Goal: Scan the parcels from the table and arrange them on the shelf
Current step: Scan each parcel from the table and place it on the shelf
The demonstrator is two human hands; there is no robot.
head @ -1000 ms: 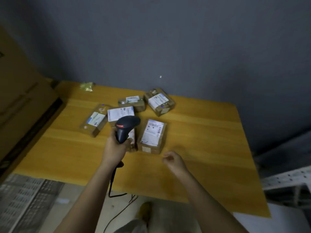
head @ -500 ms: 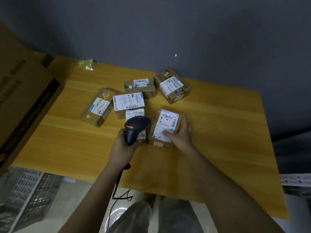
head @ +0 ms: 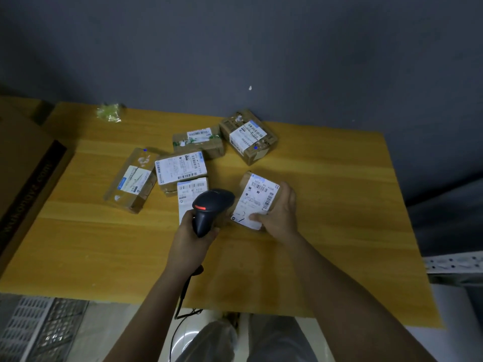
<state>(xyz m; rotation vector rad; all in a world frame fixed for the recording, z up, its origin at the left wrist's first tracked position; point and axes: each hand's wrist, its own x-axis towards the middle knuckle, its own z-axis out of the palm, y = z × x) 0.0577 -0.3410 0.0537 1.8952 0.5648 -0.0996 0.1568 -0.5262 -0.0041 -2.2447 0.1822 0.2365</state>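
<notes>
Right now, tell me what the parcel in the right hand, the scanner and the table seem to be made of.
Parcel: brown cardboard, seemingly taped glossy, with a white paper barcode label.
Scanner: dark matte moulded plastic, probably, with a red window.
Table: yellowish wood-grain top, smooth with a slight sheen; solid wood or laminate cannot be told.

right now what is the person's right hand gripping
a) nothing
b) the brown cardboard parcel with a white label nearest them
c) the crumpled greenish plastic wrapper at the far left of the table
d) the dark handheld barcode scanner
b: the right hand curls round the near right edge of the brown cardboard parcel with a white label, thumb on the label, while the left hand holds the dark handheld barcode scanner.
</notes>
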